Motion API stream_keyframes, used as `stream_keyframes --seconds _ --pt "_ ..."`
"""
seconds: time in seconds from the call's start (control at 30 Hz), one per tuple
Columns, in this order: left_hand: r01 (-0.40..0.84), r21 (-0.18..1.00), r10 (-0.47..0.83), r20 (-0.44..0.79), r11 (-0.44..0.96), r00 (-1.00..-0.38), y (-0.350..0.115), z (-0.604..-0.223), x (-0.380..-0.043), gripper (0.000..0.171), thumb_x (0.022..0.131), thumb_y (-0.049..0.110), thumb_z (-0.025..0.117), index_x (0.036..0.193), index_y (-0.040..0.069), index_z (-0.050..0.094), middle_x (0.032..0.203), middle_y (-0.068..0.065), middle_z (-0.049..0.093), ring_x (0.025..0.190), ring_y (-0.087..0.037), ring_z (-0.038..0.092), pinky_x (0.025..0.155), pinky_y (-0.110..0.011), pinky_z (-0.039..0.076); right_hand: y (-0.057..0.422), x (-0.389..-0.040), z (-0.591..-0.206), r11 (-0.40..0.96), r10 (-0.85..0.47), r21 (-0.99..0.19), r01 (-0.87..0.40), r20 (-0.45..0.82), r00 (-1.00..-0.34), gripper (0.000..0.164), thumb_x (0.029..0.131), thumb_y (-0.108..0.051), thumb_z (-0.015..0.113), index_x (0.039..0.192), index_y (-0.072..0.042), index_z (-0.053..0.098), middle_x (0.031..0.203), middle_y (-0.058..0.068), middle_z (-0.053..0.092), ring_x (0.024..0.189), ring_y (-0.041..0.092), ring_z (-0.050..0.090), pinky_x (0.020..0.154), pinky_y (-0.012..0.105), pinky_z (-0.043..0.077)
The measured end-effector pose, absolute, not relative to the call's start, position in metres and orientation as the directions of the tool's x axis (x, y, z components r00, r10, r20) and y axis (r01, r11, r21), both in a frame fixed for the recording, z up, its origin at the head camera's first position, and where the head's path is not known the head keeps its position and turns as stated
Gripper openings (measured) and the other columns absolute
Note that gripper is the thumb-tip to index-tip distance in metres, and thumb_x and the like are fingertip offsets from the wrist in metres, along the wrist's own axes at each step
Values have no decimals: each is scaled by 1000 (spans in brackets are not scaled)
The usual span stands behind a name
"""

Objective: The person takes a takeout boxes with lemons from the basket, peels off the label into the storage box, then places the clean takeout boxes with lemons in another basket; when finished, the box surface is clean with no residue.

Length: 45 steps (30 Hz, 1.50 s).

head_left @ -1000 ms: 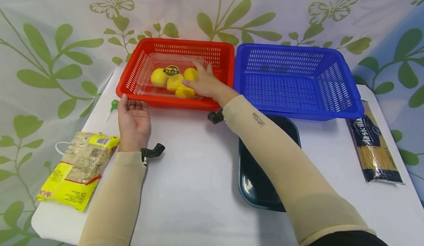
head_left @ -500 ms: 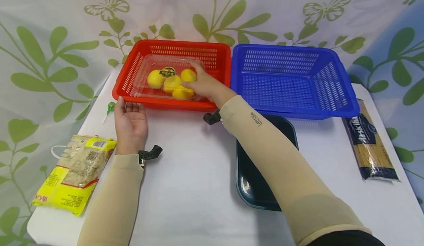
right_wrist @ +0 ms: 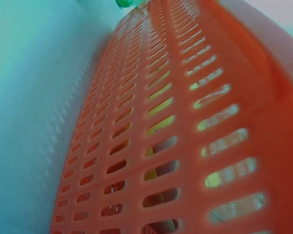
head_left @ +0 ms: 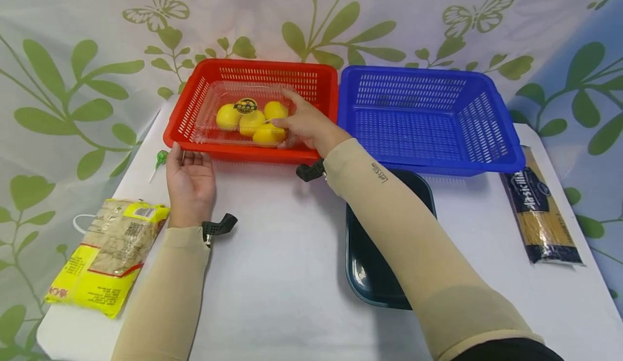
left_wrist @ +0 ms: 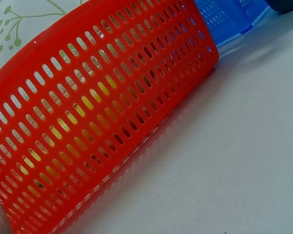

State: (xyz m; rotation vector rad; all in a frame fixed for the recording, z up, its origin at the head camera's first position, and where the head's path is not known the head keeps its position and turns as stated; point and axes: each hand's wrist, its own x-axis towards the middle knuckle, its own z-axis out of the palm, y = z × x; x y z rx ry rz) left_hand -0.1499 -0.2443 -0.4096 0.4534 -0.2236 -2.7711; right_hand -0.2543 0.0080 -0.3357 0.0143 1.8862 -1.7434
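A red plastic basket point(head_left: 253, 153) holds a clear plastic fruit box point(head_left: 206, 126) with a dark round label and several yellow fruits point(head_left: 252, 123) inside. My right hand point(head_left: 311, 120) grips the right end of the box, thumb and fingers curved about it; some of the fingers are hidden. My left hand point(head_left: 192, 188), palm up, holds the basket's front left corner, thumb at the rim and fingers beneath it. The left wrist view shows the front wall of the basket point(left_wrist: 102, 112) with yellow behind the slots. In the right wrist view, the slotted basket wall point(right_wrist: 151, 151) fills most of the frame.
A blue basket point(head_left: 413, 161) stands right of the red one. Under my right forearm lies a dark green tray point(head_left: 370, 280). Spaghetti in a pack point(head_left: 540, 215) lies at far right, a yellow food bag point(head_left: 107, 258) at left. A green lollipop point(head_left: 161, 158) lies by my left hand.
The whole head view has shifted slightly left. Both hands keep their places at the box and the basket; the right hand and its fingers have moved only a little.
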Motion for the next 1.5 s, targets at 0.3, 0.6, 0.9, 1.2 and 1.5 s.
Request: stream_keyframes --seconds 0.3,0.6,0.9,1.2,1.5 --pt "292 167 -329 -285 -942 -900 -245 -410 -151 53 98 10 75 146 9 53 143 -11 62 127 -24 61 105 -35 49 8 -254 -336 123 -323 -919 375 -394 -861 87 98 -6 73 165 -43 31 164 5 29 111 31 66 79 46 62" --pt "291 174 -331 -289 -941 -898 -244 -411 -150 51 99 11 74 145 9 54 140 -11 63 122 -24 62 103 -34 51 8 -252 -336 116 -316 -919 378 -395 -863 87 98 -3 73 164 -42 33 166 4 26 108 32 67 79 46 62" --pt "288 183 -332 -304 -940 -893 -245 -410 -149 52 97 12 76 145 11 54 140 -10 64 122 -24 64 99 -36 54 10 -252 -335 99 -325 -925 366 -377 -867 85 97 -2 73 164 -41 36 165 5 28 99 34 69 79 46 62" --pt "283 214 -339 -301 -935 -891 -244 -410 -152 54 98 14 75 147 12 52 140 -9 64 120 -24 65 98 -35 54 17 -243 -317 84 -334 -938 336 -344 -878 85 98 -3 73 163 -43 36 164 5 33 111 31 67 79 45 62" --pt "288 209 -341 -296 -935 -892 -246 -411 -152 51 99 13 74 145 9 53 136 -11 65 113 -24 66 99 -33 53 28 -228 -286 74 -357 -955 287 -294 -887 85 98 -4 74 163 -43 36 159 8 39 117 26 65 82 43 61"
